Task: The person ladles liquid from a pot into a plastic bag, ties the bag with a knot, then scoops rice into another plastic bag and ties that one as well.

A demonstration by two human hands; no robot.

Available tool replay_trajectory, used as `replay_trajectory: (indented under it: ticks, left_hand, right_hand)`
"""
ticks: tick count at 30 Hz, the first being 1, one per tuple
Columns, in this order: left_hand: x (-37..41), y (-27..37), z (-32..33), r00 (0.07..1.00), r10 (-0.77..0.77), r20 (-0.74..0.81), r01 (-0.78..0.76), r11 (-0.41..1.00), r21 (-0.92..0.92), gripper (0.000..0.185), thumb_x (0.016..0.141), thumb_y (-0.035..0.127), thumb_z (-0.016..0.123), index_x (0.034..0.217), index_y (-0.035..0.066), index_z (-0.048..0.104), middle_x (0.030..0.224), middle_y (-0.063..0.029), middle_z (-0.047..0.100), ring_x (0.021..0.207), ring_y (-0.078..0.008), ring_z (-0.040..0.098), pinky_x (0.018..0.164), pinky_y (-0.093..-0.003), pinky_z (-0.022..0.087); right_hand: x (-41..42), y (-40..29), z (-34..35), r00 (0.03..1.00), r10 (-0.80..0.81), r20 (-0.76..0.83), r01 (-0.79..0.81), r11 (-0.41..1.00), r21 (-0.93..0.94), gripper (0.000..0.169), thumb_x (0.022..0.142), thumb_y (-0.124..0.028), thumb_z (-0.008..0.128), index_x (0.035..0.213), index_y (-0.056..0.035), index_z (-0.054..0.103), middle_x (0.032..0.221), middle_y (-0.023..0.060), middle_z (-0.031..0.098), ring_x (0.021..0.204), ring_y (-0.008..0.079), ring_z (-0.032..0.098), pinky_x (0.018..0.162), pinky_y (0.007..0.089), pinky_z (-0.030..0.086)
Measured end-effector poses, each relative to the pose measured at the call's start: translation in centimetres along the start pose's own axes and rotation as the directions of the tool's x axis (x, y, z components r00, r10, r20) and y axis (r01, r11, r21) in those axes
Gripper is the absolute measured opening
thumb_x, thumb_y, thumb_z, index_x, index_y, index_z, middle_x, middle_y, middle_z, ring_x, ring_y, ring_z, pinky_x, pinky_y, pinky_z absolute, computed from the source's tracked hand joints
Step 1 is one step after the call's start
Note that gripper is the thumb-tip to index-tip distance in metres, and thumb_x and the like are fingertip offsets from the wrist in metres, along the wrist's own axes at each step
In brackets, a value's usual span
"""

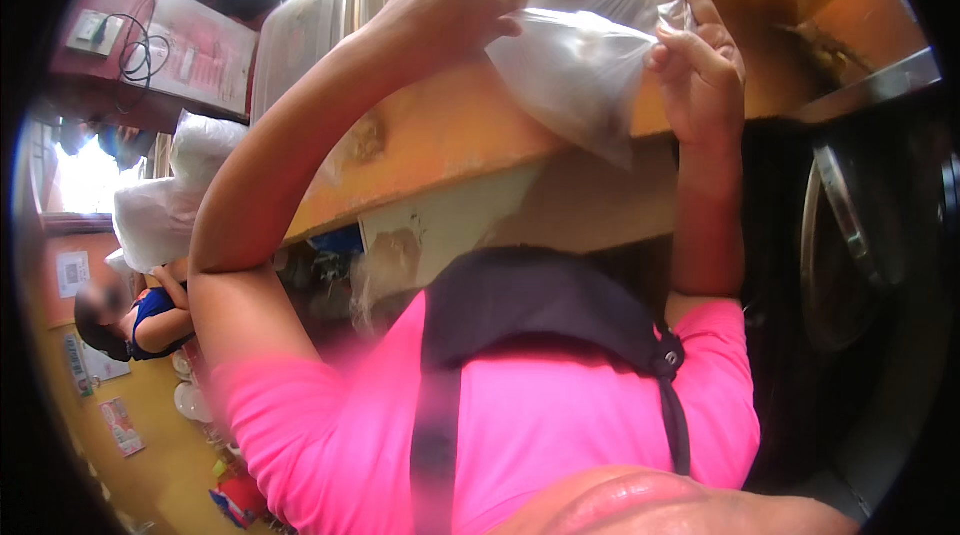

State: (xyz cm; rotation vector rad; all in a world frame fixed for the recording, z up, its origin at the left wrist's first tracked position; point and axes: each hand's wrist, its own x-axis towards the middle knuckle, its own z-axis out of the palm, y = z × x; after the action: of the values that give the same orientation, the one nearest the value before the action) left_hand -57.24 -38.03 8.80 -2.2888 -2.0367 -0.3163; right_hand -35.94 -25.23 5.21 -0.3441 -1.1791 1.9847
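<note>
A clear plastic bag (577, 77) hangs between my two hands above an orange counter (450, 137). My left hand (465, 6), on the picture's left, pinches the bag's upper edge with bent fingers. On the other side my right hand (697, 59) grips a gathered part of the bag between thumb and fingers. The bag's lower corner droops past the counter's front edge. Something pale shows through the plastic, too blurred to name.
Translucent plastic containers (300, 47) stand behind my left forearm. White plastic-wrapped packs (161, 216) are stacked at left, beside a seated person (154, 317) in blue. A power strip (94, 32) with a black cord lies upper left. A round metal rim (817, 235) shows at right.
</note>
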Motion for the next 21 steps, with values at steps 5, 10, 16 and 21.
replay_trajectory:
  ticks: [5, 10, 16, 21]
  left_hand:
    - [7.5, -1.2, -0.8, 0.961, 0.055, -0.272, 0.010, 0.973, 0.231, 0.053, 0.079, 0.028, 0.068, 0.120, 0.006, 0.043, 0.067, -0.0118, 0.061, 0.063, -0.0325, 0.061, 0.089, -0.0420, 0.043]
    - [9.8, -2.7, 0.9, 0.951, 0.061, -0.304, -0.021, 0.991, 0.135, 0.016, 0.072, 0.011, 0.068, 0.087, 0.009, 0.064, 0.072, -0.0066, 0.064, 0.071, -0.0279, 0.061, 0.069, -0.0395, 0.048]
    - [6.1, -4.7, 0.9, 0.968, -0.193, -0.160, 0.179, 0.979, -0.097, 0.014, 0.072, 0.005, 0.066, 0.087, 0.007, 0.066, 0.082, -0.0077, 0.067, 0.080, -0.0260, 0.064, 0.069, -0.0337, 0.050]
    - [-1.7, -1.5, 0.8, 0.772, -0.229, -0.593, 0.089, 0.963, -0.256, 0.030, 0.073, 0.013, 0.071, 0.101, 0.007, 0.064, 0.094, -0.0135, 0.066, 0.088, -0.0286, 0.063, 0.082, -0.0383, 0.047]
  right_hand:
    - [2.7, -4.4, -0.1, 0.989, -0.110, 0.098, 0.098, 0.988, 0.118, 0.063, 0.075, 0.010, 0.046, 0.137, 0.0047, 0.035, 0.134, 0.0194, 0.044, 0.068, 0.0088, 0.051, 0.057, 0.0206, 0.045]
    - [2.8, -2.3, 0.6, 0.991, 0.001, 0.133, 0.018, 0.989, -0.144, 0.063, 0.074, 0.012, 0.044, 0.136, 0.0048, 0.036, 0.135, 0.0152, 0.046, 0.063, 0.0069, 0.052, 0.056, 0.0200, 0.045]
    - [2.1, 2.4, 2.8, 0.962, 0.121, 0.244, -0.065, 0.972, -0.227, 0.065, 0.076, 0.010, 0.046, 0.139, 0.0044, 0.030, 0.135, 0.0129, 0.047, 0.063, 0.0060, 0.052, 0.056, 0.0207, 0.046]
    - [1.6, 6.0, 4.1, 0.970, 0.164, 0.179, -0.036, 0.826, -0.562, 0.059, 0.079, 0.004, 0.047, 0.137, -0.0030, 0.039, 0.112, 0.0096, 0.061, 0.058, 0.0074, 0.054, 0.055, 0.0225, 0.046]
